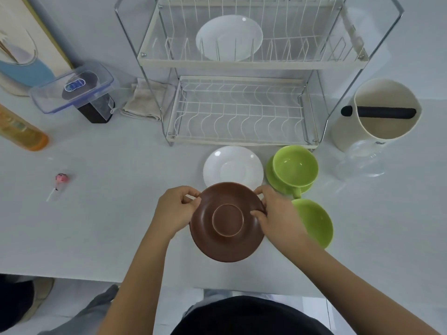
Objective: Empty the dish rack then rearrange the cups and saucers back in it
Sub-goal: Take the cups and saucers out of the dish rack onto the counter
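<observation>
A brown saucer (227, 247) is held above the counter with its underside and foot ring facing me. My left hand (175, 210) grips its left rim and my right hand (278, 213) grips its right rim. Beyond it a white saucer (232, 165) lies flat on the counter. To the right a green cup (295, 165) stands on a green saucer (272, 178), and a second green cup (316, 221) sits partly behind my right wrist. The two-tier wire dish rack (242, 131) stands behind; one white saucer (228, 37) leans upright in its top tier, and the lower tier holds nothing.
A cream canister (377, 114) with a black bar stands right of the rack, a clear glass item (360, 163) before it. Left of the rack lie a folded cloth (145, 100), a clear lidded container (75, 90), an orange bottle (21, 129) and a small pink-topped object (60, 180).
</observation>
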